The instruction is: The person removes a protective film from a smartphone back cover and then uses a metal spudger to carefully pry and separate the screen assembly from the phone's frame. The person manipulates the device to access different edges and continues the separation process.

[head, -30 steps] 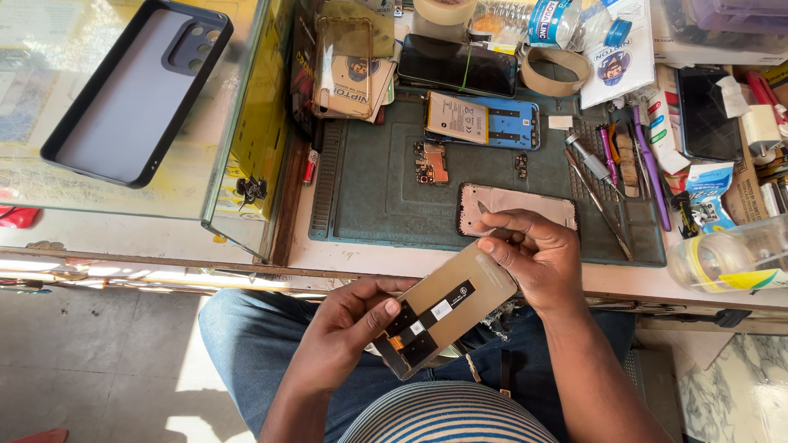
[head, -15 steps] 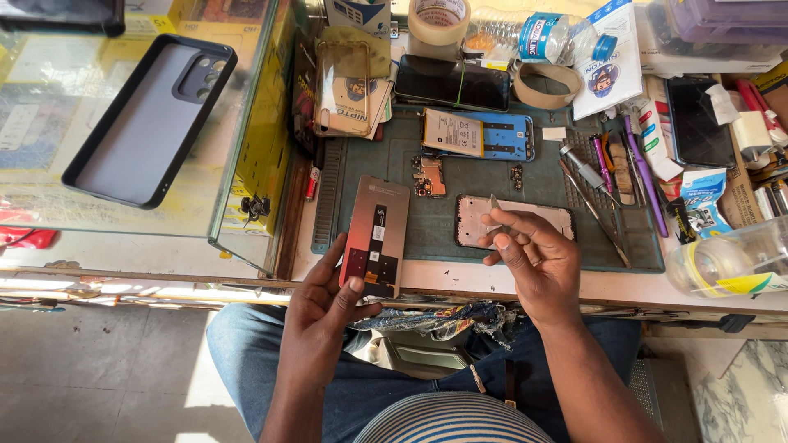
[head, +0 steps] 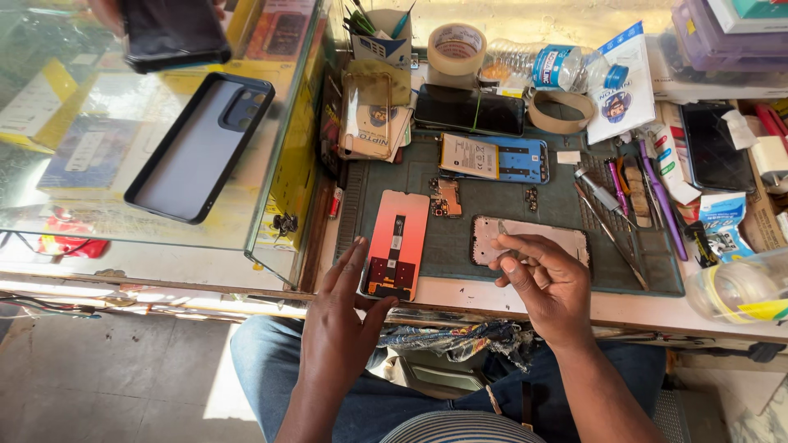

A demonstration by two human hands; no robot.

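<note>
Phone screen panel [head: 397, 255] lies on mat, touching left hand [head: 341, 324] fingertips

The left hand [head: 341, 324] lies flat at the front edge of the bench, palm down, fingers straight and spread. The right hand [head: 546, 283] hovers over the same edge, fingers curled inward, thumb and forefinger pinched together. Both forearms are bare.

Beside the green work mat [head: 509, 238], a phone case [head: 197, 148] lies on the glass counter left of it, while tape rolls [head: 457, 47], a water bottle [head: 550, 66] and a dark phone [head: 469, 110] sit beyond its far edge.
</note>
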